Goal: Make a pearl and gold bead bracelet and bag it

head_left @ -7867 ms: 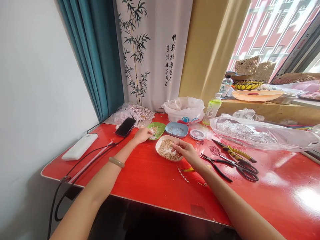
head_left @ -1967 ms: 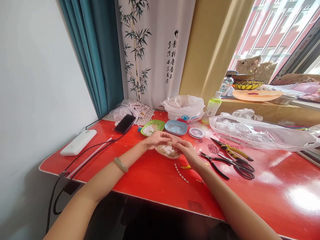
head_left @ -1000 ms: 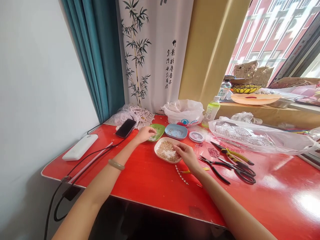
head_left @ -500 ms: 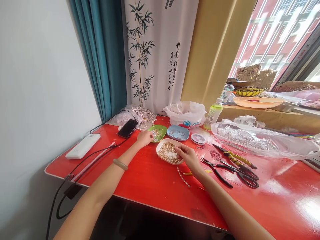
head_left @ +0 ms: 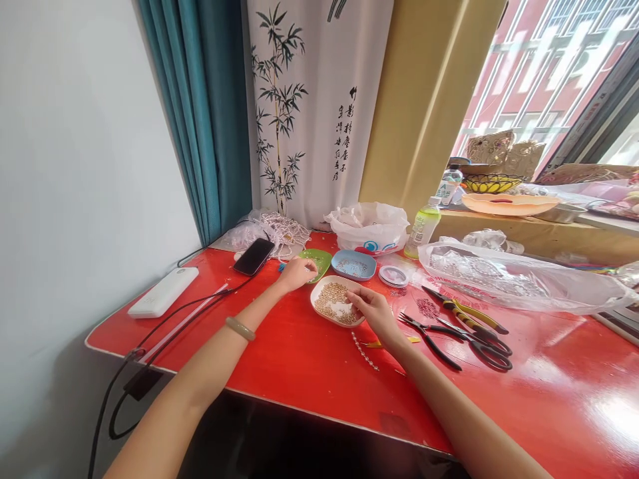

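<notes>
My left hand is at the front edge of a green dish of small beads, thumb and fingers pinched together. What the pinch holds is too small to make out. Over the right side of a white dish of gold beads, my right hand is also pinched, its fingertips just above the beads; anything between them is not discernible. A short strand of pearly beads lies on the table in front of the white dish. Behind it stands a blue dish with small beads.
Right of my hand lie black pliers, scissors and yellow-black pliers. A bottle and plastic bags stand at the back. On the left are a phone, a white power bank and cables.
My left hand has moved a little right across the green dish's front edge, with its fingers turned more toward the white dish. My right hand has stayed almost still. The view has shifted slightly.
</notes>
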{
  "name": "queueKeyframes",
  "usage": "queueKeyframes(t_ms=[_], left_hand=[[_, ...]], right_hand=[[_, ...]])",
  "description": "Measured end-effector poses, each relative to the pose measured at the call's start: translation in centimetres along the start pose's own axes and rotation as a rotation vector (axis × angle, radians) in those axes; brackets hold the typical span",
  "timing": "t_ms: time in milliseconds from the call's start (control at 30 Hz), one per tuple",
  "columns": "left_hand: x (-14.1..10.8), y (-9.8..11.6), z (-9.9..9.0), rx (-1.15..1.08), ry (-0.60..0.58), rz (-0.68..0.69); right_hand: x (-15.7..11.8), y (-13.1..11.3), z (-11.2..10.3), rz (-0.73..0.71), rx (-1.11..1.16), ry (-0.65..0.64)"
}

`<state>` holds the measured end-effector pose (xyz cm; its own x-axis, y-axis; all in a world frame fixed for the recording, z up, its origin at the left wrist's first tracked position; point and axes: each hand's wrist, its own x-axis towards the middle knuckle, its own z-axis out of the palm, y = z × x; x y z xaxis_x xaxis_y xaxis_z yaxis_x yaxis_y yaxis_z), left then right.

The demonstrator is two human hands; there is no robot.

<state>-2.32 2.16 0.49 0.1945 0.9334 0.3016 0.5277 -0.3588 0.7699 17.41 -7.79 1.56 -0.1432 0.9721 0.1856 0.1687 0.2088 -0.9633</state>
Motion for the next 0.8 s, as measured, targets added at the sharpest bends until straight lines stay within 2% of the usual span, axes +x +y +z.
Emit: queueKeyframes(t_ms=[167,400,567,800], left_hand=[[-0.7,1.9,1.0,-0.356,-0.11,0.01],[-2.3,4.1,2.7,-0.767,-0.293,-0.067],[-2.5,4.2,2.9,-0.921,-0.337,-0.127],[-2.6,4.0,3.0,-1.006,-0.358,-0.165]], right_hand=[[0.0,0.1,-0.1,-0.011,0.026,-0.01],[-0.5,-0.8,0.1,-0.037,0.048,-0.037],[-1.0,-1.4,0.2,-0.049,0.056,-0.046],[-1.1,-1.6,0.3,-0.046,0.068,-0.062]])
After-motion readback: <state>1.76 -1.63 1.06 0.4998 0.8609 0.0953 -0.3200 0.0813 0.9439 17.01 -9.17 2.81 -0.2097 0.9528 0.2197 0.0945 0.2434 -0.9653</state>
